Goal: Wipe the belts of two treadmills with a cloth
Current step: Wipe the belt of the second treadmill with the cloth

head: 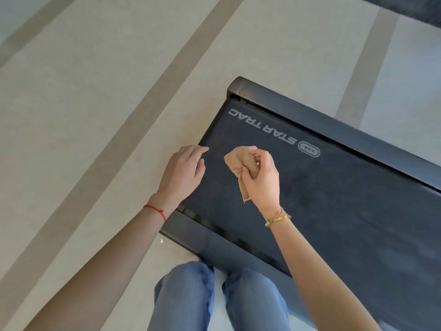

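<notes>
Floor [95, 103], pale with darker stripes, spreads out to the left of and beyond both hands, and the person kneels on it in blue jeans [214, 299], close below the wrists, likely so the low machine is within reach. Treadmill [334, 130] lies slantwise under and to the right of the hands, its dark side rails framing the belt [334, 211]; its rear end sits just ahead of the fingertips, so work appears to be at the very end of this belt. White lettering [262, 126] is printed on the belt just beyond the right hand. A dark strip, possibly a second machine, shows far off past the right hand, too cropped to be sure. The left hand [182, 174] hangs relaxed over the belt's near corner, fingers loosely bent and holding nothing; whether it touches the edge I cannot tell, though it seems placed to steady the body. The right hand [261, 179] clutches a bunched tan cloth [238, 163], fingers curled round it, with a loose tail hanging toward the wrist; gathering it this way probably gives a firm pad for rubbing. The cloth is over the belt, left of the knuckles.
</notes>
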Tool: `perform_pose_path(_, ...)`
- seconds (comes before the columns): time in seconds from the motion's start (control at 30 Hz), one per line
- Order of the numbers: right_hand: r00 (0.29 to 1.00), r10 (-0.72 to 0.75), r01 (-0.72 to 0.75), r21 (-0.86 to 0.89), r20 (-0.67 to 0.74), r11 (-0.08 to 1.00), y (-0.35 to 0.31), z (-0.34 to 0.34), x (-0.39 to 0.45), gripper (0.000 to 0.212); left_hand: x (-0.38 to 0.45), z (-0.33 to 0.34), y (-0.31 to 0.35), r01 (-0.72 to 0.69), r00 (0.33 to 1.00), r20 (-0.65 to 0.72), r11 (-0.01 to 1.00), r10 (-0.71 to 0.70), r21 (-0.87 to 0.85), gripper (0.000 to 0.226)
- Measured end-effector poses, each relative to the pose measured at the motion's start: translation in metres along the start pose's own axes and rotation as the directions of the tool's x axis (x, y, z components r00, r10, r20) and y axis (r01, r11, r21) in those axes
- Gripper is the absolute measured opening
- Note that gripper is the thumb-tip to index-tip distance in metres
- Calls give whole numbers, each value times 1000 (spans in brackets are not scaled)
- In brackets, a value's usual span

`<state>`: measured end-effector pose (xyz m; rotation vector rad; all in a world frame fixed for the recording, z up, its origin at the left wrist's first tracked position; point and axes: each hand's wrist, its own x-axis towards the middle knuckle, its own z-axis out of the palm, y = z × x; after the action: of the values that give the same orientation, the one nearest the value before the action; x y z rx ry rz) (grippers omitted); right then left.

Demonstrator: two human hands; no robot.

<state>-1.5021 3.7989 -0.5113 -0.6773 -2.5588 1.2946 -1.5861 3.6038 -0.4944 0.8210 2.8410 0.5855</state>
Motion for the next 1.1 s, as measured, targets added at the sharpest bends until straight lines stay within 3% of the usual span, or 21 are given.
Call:
perform_pose_path(0.13,991,-132,133,-40,25,990,93,63,18,29,9,103,-38,-8,1000,-13,1000,7,-3,35)
perform_pose_path(0.3,958,-283,287,-270,53,919,203,97,52,35,24,207,-71,-72,997,34,995,69,67,39)
perform_pose_path(0.5,948,-315,248,-713,39,655,285,98,78,54,39,272,-88,-135,991,23,976,133,172,42)
perform_pose_path(0.6,869,-453,452,-694,200,560,298,99,85,55,34,284,-96,-141,989,-23,970,148,200,41)
perform_pose_path(0.67,831,-428,550,-640,355,537,301,104,94,55,28,287,-102,-132,988,-46,968,145,215,42)
perform_pose_path(0.73,844,-370,537,-633,389,558,302,113,100,55,20,287,-109,-115,990,-55,964,131,238,43)
perform_pose_path(0.87,899,-303,439,-671,318,597,292,136,98,57,-4,283,-128,-32,992,-109,974,57,224,44)
perform_pose_path(0.93,891,-305,454,-639,337,621,282,146,82,58,-18,281,-136,26,991,-133,974,4,225,44)
perform_pose_path(1.0,813,-384,581,-566,438,585,269,163,52,57,-32,280,-143,83,987,-153,967,-46,241,45)
perform_pose_path(1.1,638,-482,766,-434,600,473,258,183,7,58,-50,278,-151,162,977,-176,955,-119,250,45)
